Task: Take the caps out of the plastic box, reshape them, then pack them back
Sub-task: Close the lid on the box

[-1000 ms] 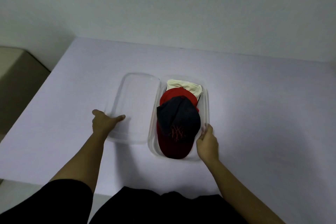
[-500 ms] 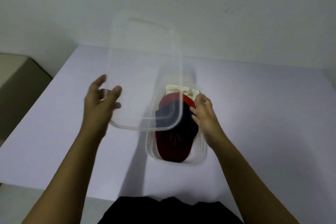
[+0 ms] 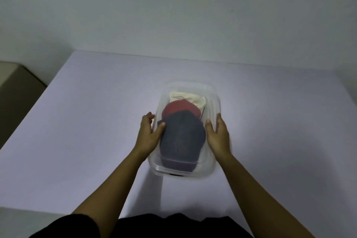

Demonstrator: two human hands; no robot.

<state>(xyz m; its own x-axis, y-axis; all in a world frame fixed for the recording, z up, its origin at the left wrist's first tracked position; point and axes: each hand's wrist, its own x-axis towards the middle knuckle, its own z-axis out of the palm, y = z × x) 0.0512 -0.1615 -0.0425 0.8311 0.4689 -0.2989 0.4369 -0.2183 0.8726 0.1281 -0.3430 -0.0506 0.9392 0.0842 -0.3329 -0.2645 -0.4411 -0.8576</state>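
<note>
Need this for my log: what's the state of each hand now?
Left hand: grips the lid's left edge, thumb on top.
Right hand: open, pressing flat on the lid.

Clear, slightly glossy plastic box — soft matt cloth caps; smooth, matt pale tabletop
</note>
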